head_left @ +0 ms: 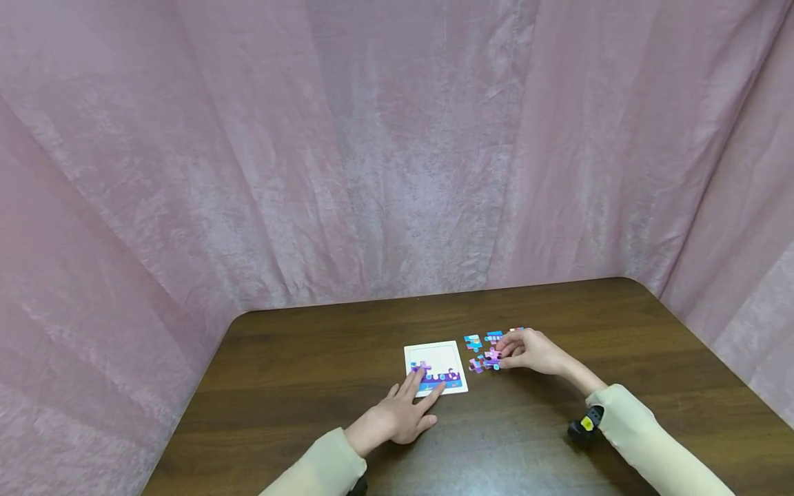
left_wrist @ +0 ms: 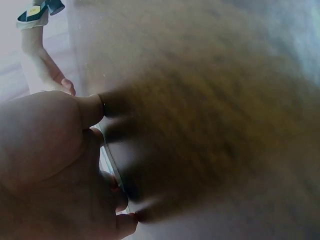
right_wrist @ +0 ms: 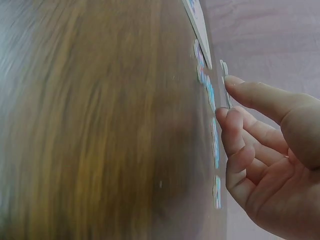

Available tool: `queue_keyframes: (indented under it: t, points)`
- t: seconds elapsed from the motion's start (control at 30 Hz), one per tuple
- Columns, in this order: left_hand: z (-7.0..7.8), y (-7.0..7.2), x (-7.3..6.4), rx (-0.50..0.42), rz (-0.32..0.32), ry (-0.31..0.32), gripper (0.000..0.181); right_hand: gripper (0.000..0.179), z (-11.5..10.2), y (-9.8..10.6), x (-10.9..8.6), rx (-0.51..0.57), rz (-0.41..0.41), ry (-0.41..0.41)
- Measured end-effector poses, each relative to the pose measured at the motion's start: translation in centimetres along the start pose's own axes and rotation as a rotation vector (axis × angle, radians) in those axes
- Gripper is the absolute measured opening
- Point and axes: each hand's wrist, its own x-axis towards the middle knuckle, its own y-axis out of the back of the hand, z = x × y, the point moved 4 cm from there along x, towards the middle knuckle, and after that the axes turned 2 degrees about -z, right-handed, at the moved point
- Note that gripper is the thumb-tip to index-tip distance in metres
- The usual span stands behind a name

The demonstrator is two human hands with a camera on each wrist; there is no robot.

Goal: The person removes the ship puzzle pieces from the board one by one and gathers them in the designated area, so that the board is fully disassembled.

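Note:
A white-framed jigsaw puzzle board (head_left: 442, 351) lies on the table, with purple and blue pieces fitted along its lower part. My left hand (head_left: 406, 415) rests with spread, fairly straight fingers on its lower left edge; the left wrist view shows mostly the palm (left_wrist: 45, 150). To the right of the board, my right hand (head_left: 535, 351) pinches a pink puzzle piece (head_left: 492, 354) between thumb and fingers. In the right wrist view, that puzzle piece (right_wrist: 226, 84) is seen edge-on, raised off the table. The hand partly covers the pieces around it.
Loose puzzle pieces lie right of the board: a blue one (head_left: 473, 342), another blue one (head_left: 494, 335) and a pink-purple one (head_left: 476, 364), among others. The brown wooden table (head_left: 310, 365) ends at a pink curtain (head_left: 397, 172) behind it.

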Motion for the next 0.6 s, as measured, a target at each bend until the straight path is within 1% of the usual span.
queue_keyframes:
  t: [0.1,0.27,0.6]
  points:
    - [0.1,0.1,-0.1,0.000,-0.009,0.004,0.057,0.028,0.3,0.3,-0.4,-0.011,-0.003,-0.005]
    - [0.0,0.2,-0.1,0.012,-0.013,0.012,0.057,0.027,0.7,0.8,-0.6,-0.040,-0.007,-0.013]
    - [0.1,-0.1,0.1,0.027,-0.019,0.019,0.057,0.024,1.1,1.2,-0.7,-0.085,-0.052,-0.003]
